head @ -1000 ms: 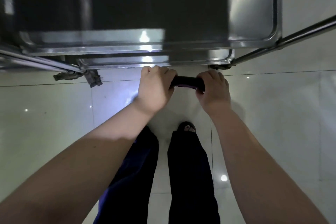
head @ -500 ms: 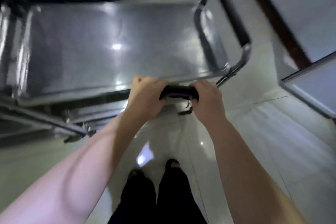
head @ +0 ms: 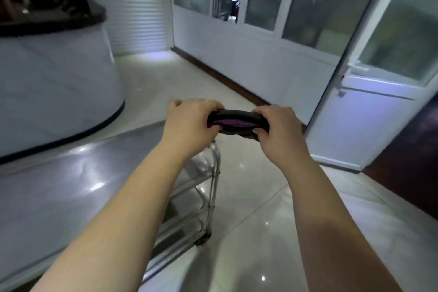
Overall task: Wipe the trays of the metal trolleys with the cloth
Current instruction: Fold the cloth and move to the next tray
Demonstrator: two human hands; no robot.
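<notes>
The left hand [head: 189, 123] and the right hand [head: 277, 130] each grip an end of a dark rolled cloth [head: 237, 119] with purple showing, the fingers [head: 270, 111] curled tightly round it. The cloth is held above the end of the metal trolley [head: 213, 185], whose top tray [head: 71, 185] stretches away lower left over the glossy tiled floor [head: 260, 197], near a white curved counter [head: 59, 90]

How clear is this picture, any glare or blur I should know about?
Head view: the trolley tray bounces bright glare streaks; the floor shows small light spots; the counter and door look smeared and bent by the wide lens; the left hand, right hand and the cloth they grip are fairly sharp.
</notes>
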